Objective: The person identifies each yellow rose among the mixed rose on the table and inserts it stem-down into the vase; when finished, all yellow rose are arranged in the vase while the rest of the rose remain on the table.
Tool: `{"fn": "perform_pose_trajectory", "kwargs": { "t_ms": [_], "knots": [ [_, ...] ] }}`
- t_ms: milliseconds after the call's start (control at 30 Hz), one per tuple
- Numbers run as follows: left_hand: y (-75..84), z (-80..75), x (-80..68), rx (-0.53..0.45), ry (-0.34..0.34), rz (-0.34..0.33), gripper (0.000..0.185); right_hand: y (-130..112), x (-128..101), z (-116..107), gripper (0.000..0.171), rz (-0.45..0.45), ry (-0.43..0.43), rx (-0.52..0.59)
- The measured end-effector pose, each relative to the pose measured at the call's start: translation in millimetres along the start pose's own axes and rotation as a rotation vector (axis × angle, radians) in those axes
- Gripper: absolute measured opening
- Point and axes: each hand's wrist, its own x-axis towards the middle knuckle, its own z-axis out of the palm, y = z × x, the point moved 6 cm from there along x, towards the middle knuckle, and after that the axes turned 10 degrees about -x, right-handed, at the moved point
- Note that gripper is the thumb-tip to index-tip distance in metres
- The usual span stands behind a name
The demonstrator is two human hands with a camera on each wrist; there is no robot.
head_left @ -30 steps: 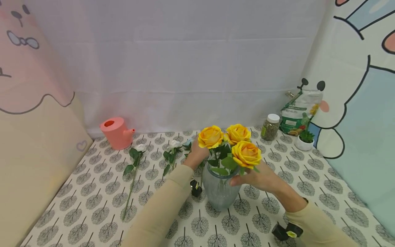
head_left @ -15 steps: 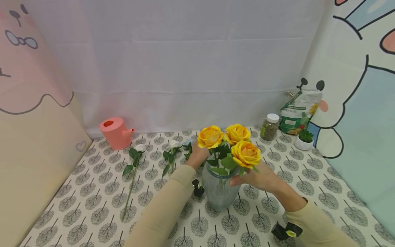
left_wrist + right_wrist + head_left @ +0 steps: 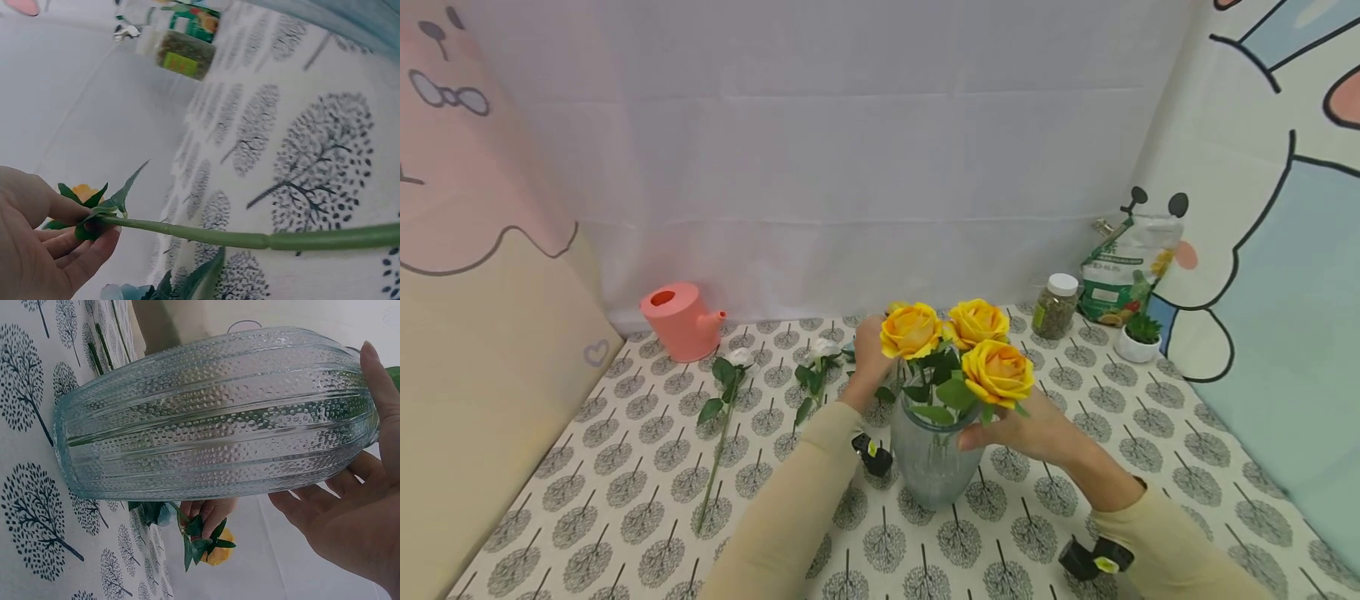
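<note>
Behind the vase, my left hand pinches a yellow rose just under its bloom, and the green stem stretches out across the left wrist view. In the head view only a sliver of that bloom shows behind the others. A ribbed, pebbled glass vase stands upright on the table with several yellow roses in it. My right hand holds the vase near its rim, thumb on the near side; in the right wrist view its fingers lie along the glass.
White roses lie on the patterned tablecloth to the left, with a blue flower near my left hand. A pink watering can stands at the back left. Back right are a jar, a bag and a potted succulent.
My left hand has lifted slightly and shifted left, and a bit of yellow bloom now shows behind the vase's roses. My right hand stays on the vase.
</note>
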Motion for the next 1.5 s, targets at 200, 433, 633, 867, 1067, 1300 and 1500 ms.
{"fn": "perform_pose_trajectory", "kwargs": {
  "t_ms": [200,433,633,867,1067,1300,1500],
  "knots": [
    [-8.8,-8.3,6.5,-0.145,-0.009,-0.226,0.027,0,1,-1,0.092,0.001,0.003,-0.008],
    [-8.8,-15.5,1.7,-0.297,-0.116,-0.343,0.040,-1,2,0,0.090,0.009,0.001,-0.005],
    [-9.5,-22.9,-0.5,-0.412,-0.173,-0.454,0.046,-1,3,0,0.090,0.011,0.002,0.001],
    [2.0,-41.1,-2.3,-0.597,-0.145,-0.518,0.042,2,2,0,0.092,0.031,0.004,-0.009],
    [19.9,-59.7,-9.4,-0.689,-0.139,-0.473,0.034,2,2,0,0.090,-0.007,0.007,-0.021],
    [42.8,-90.3,-20.8,-0.824,-0.096,-0.378,0.036,2,2,0,0.087,-0.028,0.005,0.006],
    [60.8,-113.5,-29.9,-1.032,-0.041,-0.308,0.020,1,2,1,0.084,-0.025,0.006,0.011]
  ]
}}
